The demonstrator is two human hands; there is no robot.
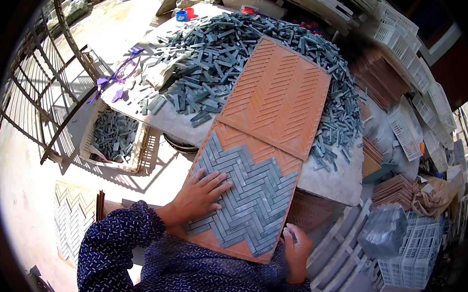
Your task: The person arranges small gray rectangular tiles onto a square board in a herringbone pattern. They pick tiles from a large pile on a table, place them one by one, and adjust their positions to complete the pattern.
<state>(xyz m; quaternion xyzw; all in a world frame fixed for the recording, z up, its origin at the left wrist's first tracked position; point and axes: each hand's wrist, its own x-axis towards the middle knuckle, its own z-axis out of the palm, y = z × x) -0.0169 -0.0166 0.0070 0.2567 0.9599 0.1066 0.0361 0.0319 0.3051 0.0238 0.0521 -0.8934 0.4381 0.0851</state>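
Note:
Across my lap and the table edge lies an orange herringbone tray (235,250), its lower part filled with grey stone strips (248,198) set in a zigzag pattern. My left hand (200,196) rests flat on the left side of these strips, fingers stretched out. Beside the tray's lower right edge is my right hand (298,252), its fingers curled in; whatever they may hold is hidden. A second orange tray (279,89), its slots bare, overlaps the far end of the first one.
Loose grey strips (207,56) are heaped over the pale table (190,130). A crate (140,151) of strips stands at left, near a filled tray (75,220) on the floor. White crates (412,258) and stacked trays (380,78) line the right. Metal railings (43,93) stand far left.

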